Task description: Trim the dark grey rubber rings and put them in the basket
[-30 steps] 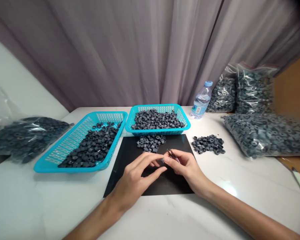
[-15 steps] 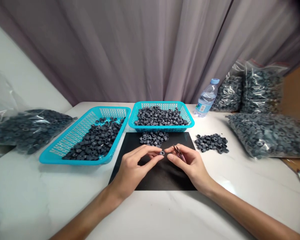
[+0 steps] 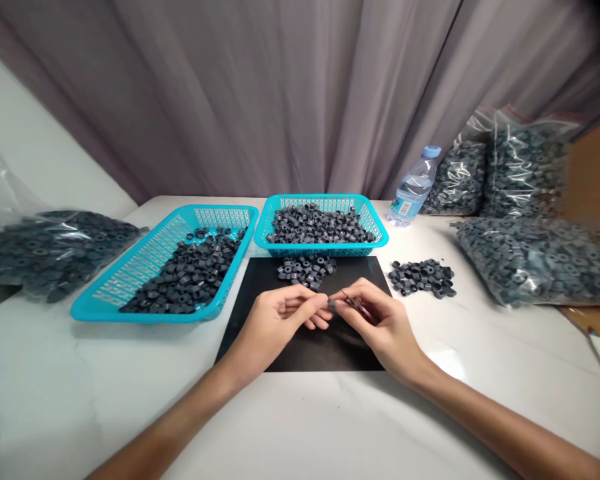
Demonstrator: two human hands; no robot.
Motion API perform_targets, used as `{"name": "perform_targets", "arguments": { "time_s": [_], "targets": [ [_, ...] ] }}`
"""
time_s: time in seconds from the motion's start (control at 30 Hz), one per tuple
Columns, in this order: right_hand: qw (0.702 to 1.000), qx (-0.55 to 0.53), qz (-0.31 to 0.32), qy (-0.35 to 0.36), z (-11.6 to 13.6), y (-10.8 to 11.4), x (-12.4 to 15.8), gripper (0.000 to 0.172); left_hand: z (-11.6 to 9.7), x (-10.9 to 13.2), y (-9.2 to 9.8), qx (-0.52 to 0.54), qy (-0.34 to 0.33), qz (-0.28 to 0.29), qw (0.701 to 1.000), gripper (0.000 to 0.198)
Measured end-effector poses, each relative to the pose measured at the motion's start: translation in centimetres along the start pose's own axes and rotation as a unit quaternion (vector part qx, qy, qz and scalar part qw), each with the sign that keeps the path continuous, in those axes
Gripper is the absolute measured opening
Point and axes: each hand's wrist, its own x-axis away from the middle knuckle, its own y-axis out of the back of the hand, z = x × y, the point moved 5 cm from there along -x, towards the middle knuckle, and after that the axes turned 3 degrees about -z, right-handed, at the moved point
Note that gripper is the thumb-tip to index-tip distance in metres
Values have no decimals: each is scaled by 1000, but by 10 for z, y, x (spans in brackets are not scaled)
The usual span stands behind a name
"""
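My left hand (image 3: 285,323) and my right hand (image 3: 375,323) meet fingertip to fingertip over a black mat (image 3: 300,353). A small grey ring-shaped part (image 3: 332,305) sits at the thumb and index finger of my right hand, which also holds slim dark tweezers (image 3: 356,307) against the palm side. The left thumb and index finger are pinched together at the part's edge; what lies between them is hidden. The other left fingers hang loosely below. Just beyond the hands, a pile of similar grey parts (image 3: 307,269) lies on the mat.
Blue baskets of grey parts stand at left (image 3: 100,310) and behind the mat (image 3: 325,251). A second pile (image 3: 423,277) lies to the right. Farther right are a water bottle (image 3: 414,187) and filled bags (image 3: 540,260); another bag (image 3: 65,247) lies at far left.
The ring part has passed from the left fingertips to the right ones, and the hands have closed together. The tweezers tilt lower. The camera view has shifted slightly.
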Motion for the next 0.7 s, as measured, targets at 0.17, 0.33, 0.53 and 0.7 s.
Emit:
{"name": "perform_targets", "arguments": {
  "time_s": [0.17, 0.33, 0.53, 0.7],
  "targets": [
    [1000, 17, 14, 6, 3, -1, 0, 17, 3, -2, -5, 36, 37, 33, 998, 23],
    [1000, 22, 12, 6, 1, 0, 1, 18, 5, 1, -8, 97, 71, 47, 992, 28],
    [999, 24, -22, 12, 0, 2, 5, 18, 13, 1, -7, 151, 122, 42, 980, 29],
    [999, -21, -7, -33, -5, 0, -1, 20, 15, 1, -6, 177, 155, 8, 972, 23]
  ]
}}
